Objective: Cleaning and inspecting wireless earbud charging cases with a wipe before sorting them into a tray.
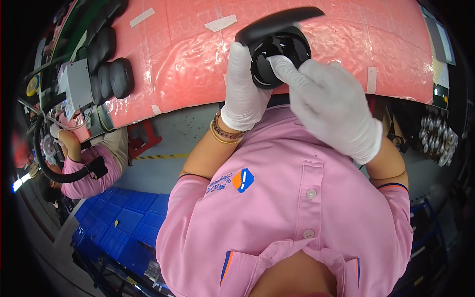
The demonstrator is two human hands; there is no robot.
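A black round part (264,67) with a glossy, hollow-looking face is held up over the near edge of the table. A long, curved matt black piece (277,22) stands out along its far side; whether the two are joined I cannot tell. My left hand (243,91), in a white glove, grips the part from its left side, thumb up along the rim. My right hand (331,101), also gloved and slightly blurred, has its fingers closed together, with the fingertips at the glossy face. Anything small between those fingers is hidden.
Pinkish-red sheeting (183,59) with tape strips covers the table. Several black rounded parts (121,78) stand at its left, beside a grey box (76,84). Another person in pink (91,171) works at far left. Blue bins (123,218) stand behind; metal pieces (438,138) hang at right.
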